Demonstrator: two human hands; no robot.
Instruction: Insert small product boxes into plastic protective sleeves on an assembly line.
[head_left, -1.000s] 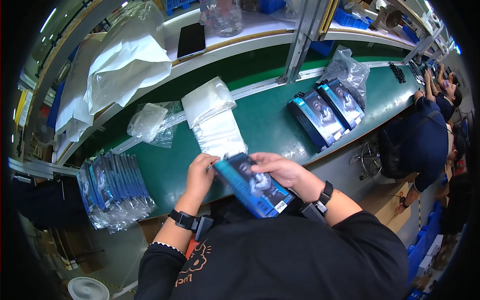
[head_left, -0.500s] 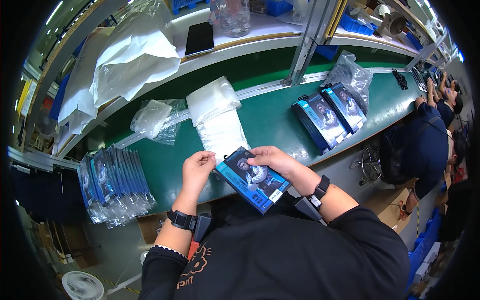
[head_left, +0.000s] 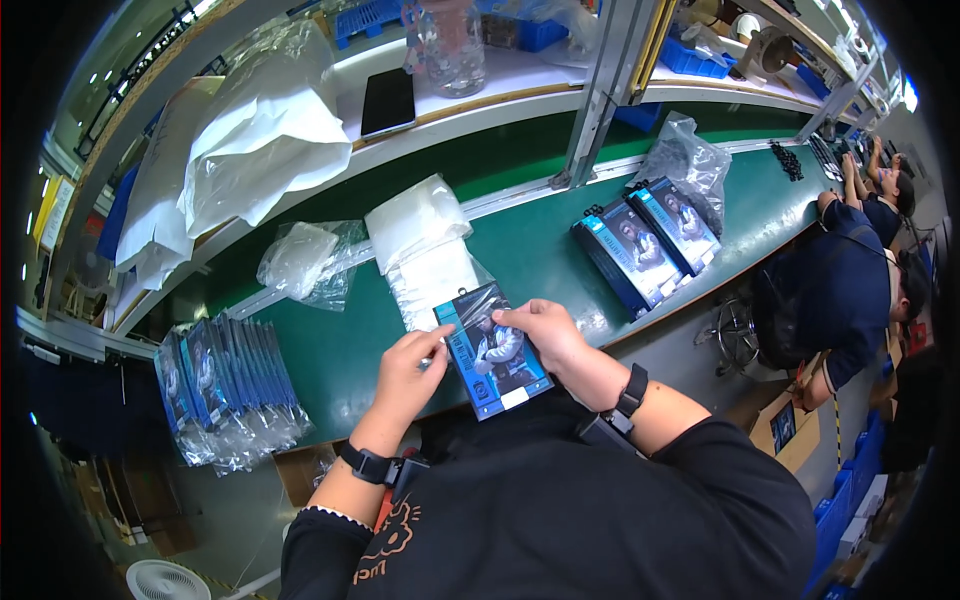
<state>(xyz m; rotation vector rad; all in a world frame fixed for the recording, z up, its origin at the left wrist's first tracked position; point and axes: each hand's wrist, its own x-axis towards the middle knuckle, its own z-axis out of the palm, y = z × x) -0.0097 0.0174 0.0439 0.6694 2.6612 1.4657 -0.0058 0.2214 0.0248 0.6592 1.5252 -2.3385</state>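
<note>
A flat black-and-blue box (head_left: pixel 500 350) with a printed person on its front is held in front of my chest, tilted slightly. My right hand (head_left: pixel 550 338) grips its right side, thumb across the front near the top. At the box's left edge is my left hand (head_left: pixel 410 365), its index fingertip at the upper left corner and the other fingers curled; a small pale bit shows by them, too small to name. Just beyond the box lies a pile of clear plastic sleeves (head_left: pixel 415 225) on the green table (head_left: pixel 530 245).
Several similar boxes (head_left: pixel 640 255) stand in two stacks to the right, before a crumpled plastic bag (head_left: pixel 685 155). On the left is a row of bagged boxes (head_left: pixel 235 375). A phone (head_left: pixel 388 103) and clear jug (head_left: pixel 455 60) occupy the shelf. Co-workers (head_left: pixel 830 290) sit at right.
The box has turned more upright and moved slightly left. My left hand has shifted lower, from a pinch beside the box's top to a curled pose with the index finger at its edge.
</note>
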